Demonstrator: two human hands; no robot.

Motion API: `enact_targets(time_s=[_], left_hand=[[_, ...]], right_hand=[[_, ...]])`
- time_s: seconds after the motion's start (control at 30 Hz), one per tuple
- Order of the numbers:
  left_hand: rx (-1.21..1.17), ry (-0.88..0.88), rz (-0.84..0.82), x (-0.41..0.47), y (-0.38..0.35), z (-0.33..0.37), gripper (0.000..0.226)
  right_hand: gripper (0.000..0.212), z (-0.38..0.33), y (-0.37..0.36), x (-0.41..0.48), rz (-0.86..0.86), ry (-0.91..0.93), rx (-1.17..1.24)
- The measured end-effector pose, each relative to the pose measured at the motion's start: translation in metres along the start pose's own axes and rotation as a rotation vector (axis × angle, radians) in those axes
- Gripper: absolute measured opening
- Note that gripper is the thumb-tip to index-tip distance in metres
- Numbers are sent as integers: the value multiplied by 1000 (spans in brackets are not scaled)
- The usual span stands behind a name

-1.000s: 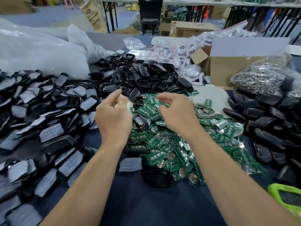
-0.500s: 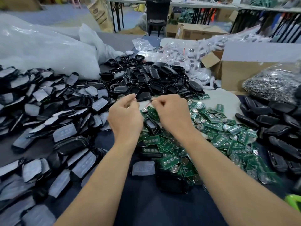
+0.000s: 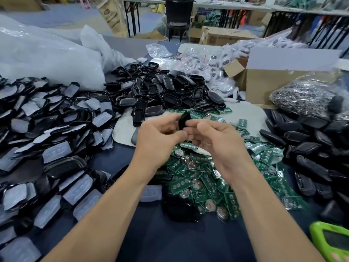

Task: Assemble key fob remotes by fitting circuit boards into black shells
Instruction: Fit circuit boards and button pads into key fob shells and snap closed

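Note:
Both hands meet above a heap of green circuit boards [image 3: 200, 178] in the middle of the table. A black shell [image 3: 184, 120] stands on edge between my left hand [image 3: 156, 140] and my right hand [image 3: 219, 142], pinched by the fingertips of both. Whether a board sits inside it is hidden by my fingers. Empty black shells [image 3: 166, 87] are piled just beyond the hands. Shells with grey button pads [image 3: 47, 129] cover the table's left side.
Closed black fobs [image 3: 311, 148] lie heaped at the right. A bag of metal rings [image 3: 306, 95] and a cardboard box [image 3: 264, 80] stand at the back right. Big clear plastic bags [image 3: 47, 57] fill the back left. A green device [image 3: 332, 241] pokes in at the bottom right corner.
My hands have come up off the board heap and closer together. A black shell that was hidden before is now visible between their fingertips.

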State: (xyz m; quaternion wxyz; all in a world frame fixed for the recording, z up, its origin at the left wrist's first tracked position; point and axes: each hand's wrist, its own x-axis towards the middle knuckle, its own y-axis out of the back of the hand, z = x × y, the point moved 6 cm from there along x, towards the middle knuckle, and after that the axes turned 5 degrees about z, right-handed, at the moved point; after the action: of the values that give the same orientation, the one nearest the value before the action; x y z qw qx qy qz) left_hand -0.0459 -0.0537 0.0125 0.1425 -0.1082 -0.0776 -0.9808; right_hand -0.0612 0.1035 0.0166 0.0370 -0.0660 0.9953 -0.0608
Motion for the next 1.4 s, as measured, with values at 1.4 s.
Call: enact_targets(time_s=[1.4], left_hand=[[228, 70, 191, -2, 10, -7, 30]], right_hand=[[27, -8, 19, -21, 294, 468, -677]])
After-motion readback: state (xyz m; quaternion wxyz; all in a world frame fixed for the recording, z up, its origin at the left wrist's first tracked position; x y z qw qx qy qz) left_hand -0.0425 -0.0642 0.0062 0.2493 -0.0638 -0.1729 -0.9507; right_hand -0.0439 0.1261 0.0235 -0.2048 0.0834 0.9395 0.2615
